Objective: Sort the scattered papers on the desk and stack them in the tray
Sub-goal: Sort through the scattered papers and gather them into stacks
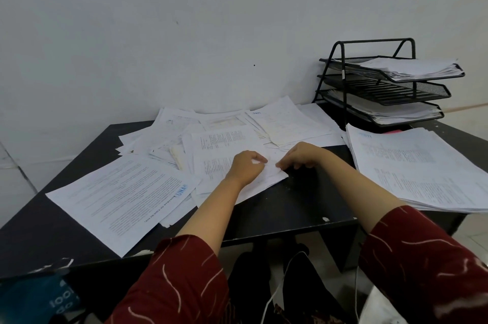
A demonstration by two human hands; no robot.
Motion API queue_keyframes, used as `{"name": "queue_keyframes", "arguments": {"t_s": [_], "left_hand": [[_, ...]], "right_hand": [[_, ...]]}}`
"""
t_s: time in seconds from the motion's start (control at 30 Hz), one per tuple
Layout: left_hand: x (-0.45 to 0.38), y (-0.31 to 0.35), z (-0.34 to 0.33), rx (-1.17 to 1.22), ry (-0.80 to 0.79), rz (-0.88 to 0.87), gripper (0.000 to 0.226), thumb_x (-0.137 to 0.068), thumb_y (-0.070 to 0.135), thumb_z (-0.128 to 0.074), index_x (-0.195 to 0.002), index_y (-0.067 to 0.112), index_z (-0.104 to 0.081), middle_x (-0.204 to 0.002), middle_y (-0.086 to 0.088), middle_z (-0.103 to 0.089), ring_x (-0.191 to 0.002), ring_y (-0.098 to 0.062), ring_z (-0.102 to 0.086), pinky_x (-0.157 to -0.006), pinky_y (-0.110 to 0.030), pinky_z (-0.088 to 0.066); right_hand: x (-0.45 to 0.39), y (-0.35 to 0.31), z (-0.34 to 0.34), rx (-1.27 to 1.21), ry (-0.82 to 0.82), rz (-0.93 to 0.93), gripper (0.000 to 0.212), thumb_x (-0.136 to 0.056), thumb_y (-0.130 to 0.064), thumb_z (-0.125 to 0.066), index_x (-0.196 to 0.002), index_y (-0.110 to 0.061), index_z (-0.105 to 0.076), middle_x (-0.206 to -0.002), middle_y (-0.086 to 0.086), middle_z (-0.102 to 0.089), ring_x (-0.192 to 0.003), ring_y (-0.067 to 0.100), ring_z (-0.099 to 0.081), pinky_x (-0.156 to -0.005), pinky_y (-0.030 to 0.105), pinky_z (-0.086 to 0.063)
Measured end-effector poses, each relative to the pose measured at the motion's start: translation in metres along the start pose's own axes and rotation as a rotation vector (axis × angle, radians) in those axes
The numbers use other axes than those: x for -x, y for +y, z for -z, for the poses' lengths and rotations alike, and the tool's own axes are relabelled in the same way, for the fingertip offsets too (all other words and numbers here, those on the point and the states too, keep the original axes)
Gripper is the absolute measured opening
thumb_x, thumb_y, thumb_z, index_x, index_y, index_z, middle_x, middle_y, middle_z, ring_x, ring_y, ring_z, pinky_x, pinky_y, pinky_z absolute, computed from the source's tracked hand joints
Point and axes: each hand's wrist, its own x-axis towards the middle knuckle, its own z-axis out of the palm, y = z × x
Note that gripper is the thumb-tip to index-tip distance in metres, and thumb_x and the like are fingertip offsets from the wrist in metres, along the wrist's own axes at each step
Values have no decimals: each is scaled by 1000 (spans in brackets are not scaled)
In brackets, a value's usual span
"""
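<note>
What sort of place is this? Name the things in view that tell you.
Probably an office or study workspace: a dark desk against a plain wall, covered in scattered printed papers, with a black three-tier mesh paper tray at the far right corner.

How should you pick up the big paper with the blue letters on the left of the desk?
Probably by its near corner. That paper with the blue letters lies flat, but this corner sticks out past the desk edge, so the left hand could come from the front, slip fingers under and pinch it.
</note>
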Motion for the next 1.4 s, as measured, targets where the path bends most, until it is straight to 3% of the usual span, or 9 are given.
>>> {"name": "queue_keyframes", "arguments": {"t_s": [0.2,0.43,0.63,0.8,0.97,1.1,1.2,1.27,1.4], "left_hand": [[-2,-1,-8,-99,8,-5,37,-65,36,-85,-95,17,-74,-116,0,-61,-113,-13,-52,-93,-22,-38],[0,3,-6,-155,177,-98,23,-92,25,-56,-100,8,-70,-101,-1,-69,-96,-16,-60,-79,-20,-39],[9,0,5,-24,195,-115,34,-93,-1,-37,-121,18,-33,-62,-3,-40,-51,-12,-37,-52,-25,-31],[10,-3,10,-51,7,-114,29,-94,15,-44,-92,13,-73,-97,-4,-64,-70,-6,-50,-68,-20,-37],[8,-4,7,-106,-31,-104,37,-72,51,-74,-89,18,-75,-99,6,-64,-99,-7,-52,-87,-24,-39],[0,-5,10,-7,41,-4,44,-83,18,-68,-47,18,-42,-53,3,-35,-53,-10,-34,-57,-22,-27],[-3,-10,14,232,134,187,18,-74,24,-79,-71,9,-69,-77,4,-56,-72,-11,-51,-67,-24,-40],[-3,-14,15,308,121,296,49,-64,32,-86,-102,3,-71,-104,3,-62,-95,-16,-58,-78,-26,-47],[-6,-17,14,326,106,372,55,-56,38,-89,-94,6,-67,-94,4,-62,-83,-14,-60,-66,-23,-48]], "right_hand": [[0,2,0,-123,32,-30,13,-91,-34,-60,-91,-21,-60,-93,-8,-72,-68,7,-55,-62,23,-39],[7,3,2,-135,-48,-52,35,-85,-43,-67,-103,-13,-70,-89,-3,-70,-65,9,-56,-61,20,-42],[8,0,1,-23,-66,-41,45,-63,-38,-88,-95,-11,-72,-84,-3,-72,-71,8,-61,-62,20,-47],[3,-9,0,-181,-135,-95,21,-71,-28,-82,-79,-15,-66,-69,-5,-70,-57,7,-57,-54,18,-42],[1,-10,3,-470,-180,-126,11,-82,-19,-73,-87,-10,-67,-73,-2,-72,-52,4,-56,-49,15,-48],[3,-9,0,-574,-137,-110,24,-82,-33,-74,-91,-11,-67,-78,-3,-75,-54,1,-62,-50,13,-50],[2,-5,4,-663,-88,-132,41,-92,-49,-56,-99,-9,-64,-83,2,-75,-71,8,-65,-53,19,-53],[3,-4,6,-628,-101,-171,41,-95,-45,-52,-103,-6,-64,-86,5,-72,-75,10,-65,-56,20,-54],[6,-8,2,-442,-160,-213,26,-90,-31,-65,-98,-7,-65,-86,3,-66,-70,7,-58,-68,16,-50]]}}
